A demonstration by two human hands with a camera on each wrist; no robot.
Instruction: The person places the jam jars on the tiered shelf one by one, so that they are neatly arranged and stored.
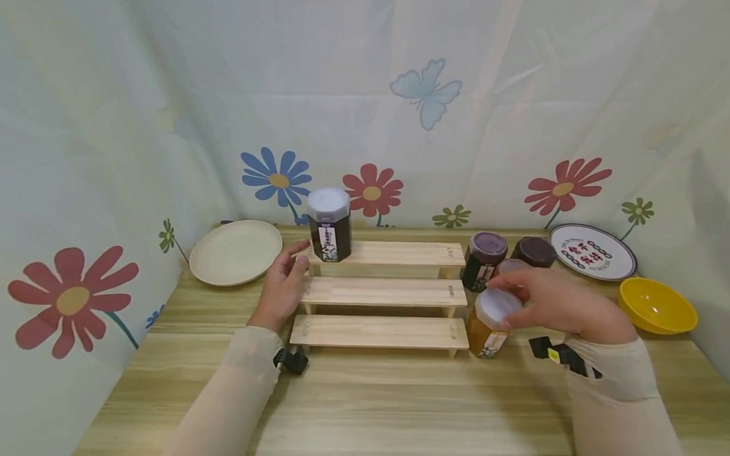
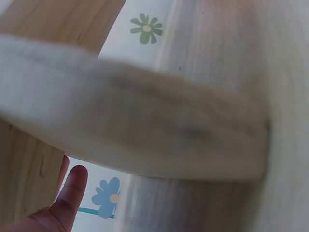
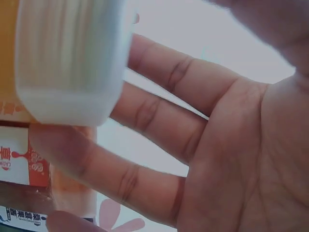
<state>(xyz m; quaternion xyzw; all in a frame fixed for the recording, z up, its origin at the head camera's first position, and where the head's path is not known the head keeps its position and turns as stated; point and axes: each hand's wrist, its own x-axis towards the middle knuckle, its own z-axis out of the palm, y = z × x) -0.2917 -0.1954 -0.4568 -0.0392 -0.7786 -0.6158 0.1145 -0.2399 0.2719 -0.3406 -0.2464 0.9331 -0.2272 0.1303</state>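
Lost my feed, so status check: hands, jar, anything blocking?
Left hand open, resting at the stepped wooden rack. Right hand fingers around the white lid of the orange jar, on the table. Two dark jars close behind it.

left hand [image 1: 283, 283]: bare, no rings | left sleeve [image 1: 232, 391]: pale cream, thin close-fitting fabric to the wrist | left wrist camera [image 1: 292, 360]: small black unit | right hand [image 1: 555, 303]: bare | right sleeve [image 1: 624, 411]: same cream fabric | right wrist camera [image 1: 562, 356]: black mount, small yellow mark
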